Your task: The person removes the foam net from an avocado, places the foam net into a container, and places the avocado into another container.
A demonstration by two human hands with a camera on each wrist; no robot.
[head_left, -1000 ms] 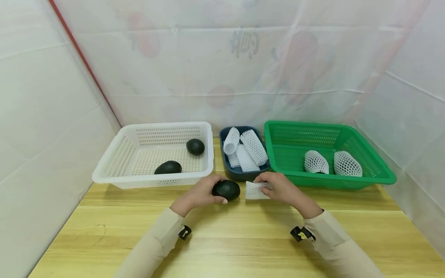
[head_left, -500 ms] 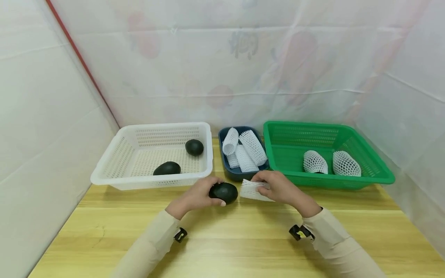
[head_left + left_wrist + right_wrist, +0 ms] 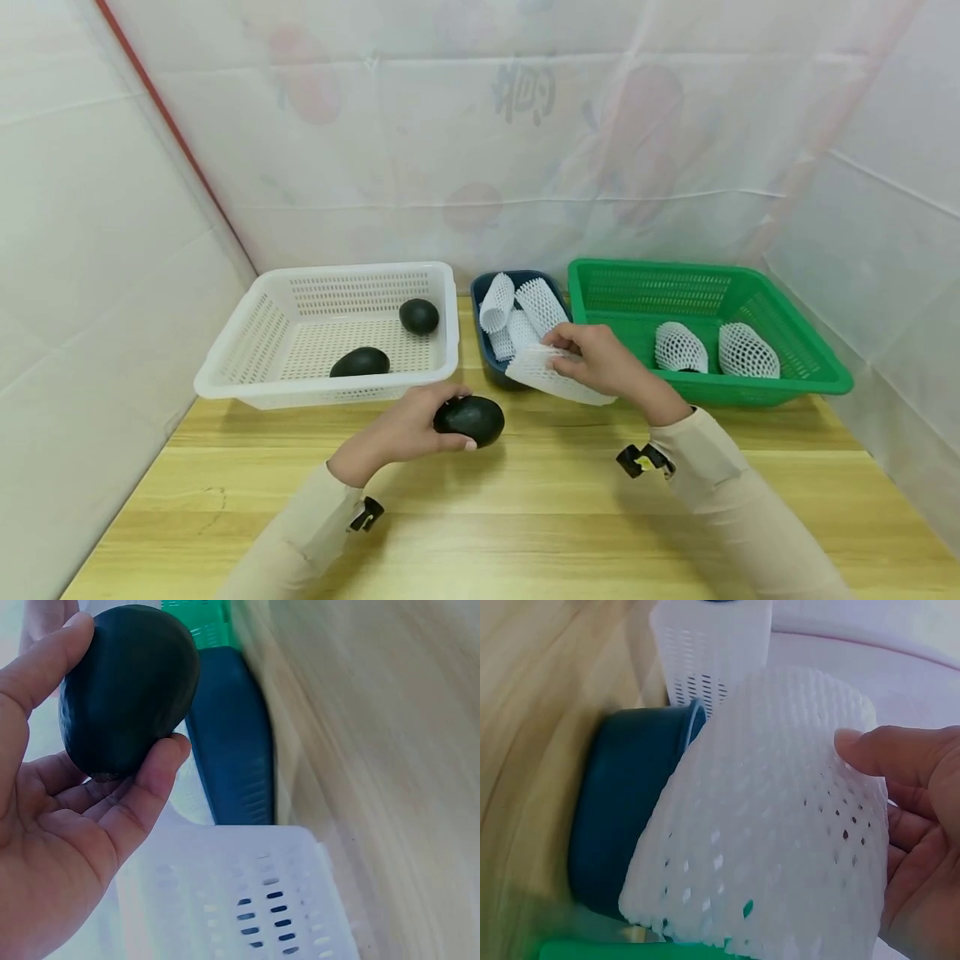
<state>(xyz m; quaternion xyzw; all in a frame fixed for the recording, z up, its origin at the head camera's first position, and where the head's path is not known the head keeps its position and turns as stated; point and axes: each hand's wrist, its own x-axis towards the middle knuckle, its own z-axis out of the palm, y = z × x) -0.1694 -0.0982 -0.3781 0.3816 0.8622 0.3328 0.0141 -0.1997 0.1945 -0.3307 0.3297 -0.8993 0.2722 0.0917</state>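
In the head view my left hand (image 3: 408, 423) grips a dark avocado (image 3: 480, 420) in front of the white basket. Thumb and fingers wrap the near end of the avocado (image 3: 131, 690) in the left wrist view. My right hand (image 3: 603, 362) pinches a white foam net sleeve (image 3: 551, 372) by its edge, over the front of the blue bin (image 3: 491, 371). Flattened and tilted, the foam net sleeve (image 3: 757, 817) fills much of the right wrist view. Avocado and sleeve are apart.
A white basket (image 3: 322, 387) at left holds two dark avocados. Several rolled foam sleeves (image 3: 498, 304) lie in the blue bin. The green basket (image 3: 810, 383) at right contains two net-wrapped fruits (image 3: 748, 352). A pale curtain (image 3: 480, 150) hangs behind.
My right hand has lifted the foam net sleeve up and away from the table, toward the blue bin. My left hand has drawn the avocado slightly left and nearer.
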